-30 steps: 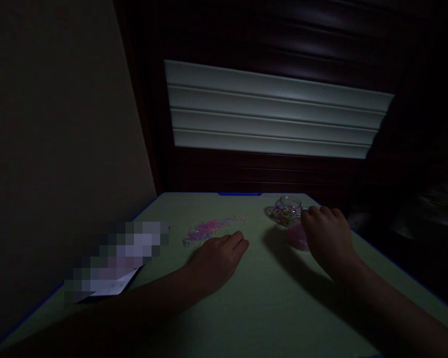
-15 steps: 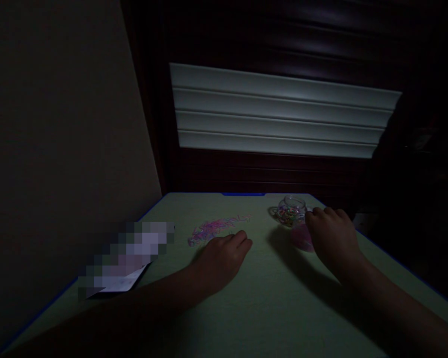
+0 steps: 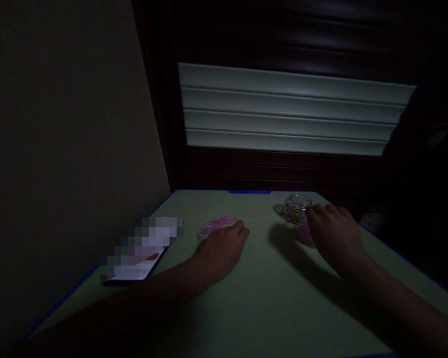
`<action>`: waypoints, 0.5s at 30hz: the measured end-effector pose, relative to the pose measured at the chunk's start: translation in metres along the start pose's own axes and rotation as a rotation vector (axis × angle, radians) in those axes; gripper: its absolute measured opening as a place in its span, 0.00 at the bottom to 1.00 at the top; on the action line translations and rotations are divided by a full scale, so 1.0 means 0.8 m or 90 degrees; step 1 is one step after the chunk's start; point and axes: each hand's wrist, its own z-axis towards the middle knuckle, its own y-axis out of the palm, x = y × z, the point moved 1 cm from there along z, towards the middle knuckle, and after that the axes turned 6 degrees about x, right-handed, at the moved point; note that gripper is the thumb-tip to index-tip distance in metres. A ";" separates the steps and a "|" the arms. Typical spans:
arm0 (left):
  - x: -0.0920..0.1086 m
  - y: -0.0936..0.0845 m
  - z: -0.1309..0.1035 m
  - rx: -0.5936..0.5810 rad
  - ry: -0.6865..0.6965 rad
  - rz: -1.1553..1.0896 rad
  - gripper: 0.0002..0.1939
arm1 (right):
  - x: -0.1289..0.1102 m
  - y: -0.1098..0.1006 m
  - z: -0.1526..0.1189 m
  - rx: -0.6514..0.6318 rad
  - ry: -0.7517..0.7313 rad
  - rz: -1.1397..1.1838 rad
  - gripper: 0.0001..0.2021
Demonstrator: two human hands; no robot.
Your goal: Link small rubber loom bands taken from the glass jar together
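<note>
My left hand (image 3: 224, 251) is closed, fingertips pinched together at the near side of a loose pile of thin pink and purple pieces (image 3: 218, 222); whether they hold one is hidden. On the right, my right hand (image 3: 334, 236) hangs knuckles up, its fingers curled downward over a pink round thing (image 3: 305, 234), perhaps a shallow container. The hand covers part of it, and what those fingers hold does not show. Just behind it stands a clear glass jar (image 3: 297, 209) with small multicoloured pieces inside.
A tablet-like device (image 3: 134, 272) with a lit, partly blurred screen lies at the table's left side. The pale green table (image 3: 261, 298) has a blue edge. A wall rises on the left, and dark panelling with a pale slatted section (image 3: 291, 109) stands behind.
My left hand has moved forward and a little left, closer to the pile. My right hand stays near the pink round thing. The whole view has shifted slightly.
</note>
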 end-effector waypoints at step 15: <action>-0.044 0.006 0.008 -0.017 -0.041 -0.079 0.13 | -0.032 0.011 -0.006 0.077 -0.128 0.039 0.10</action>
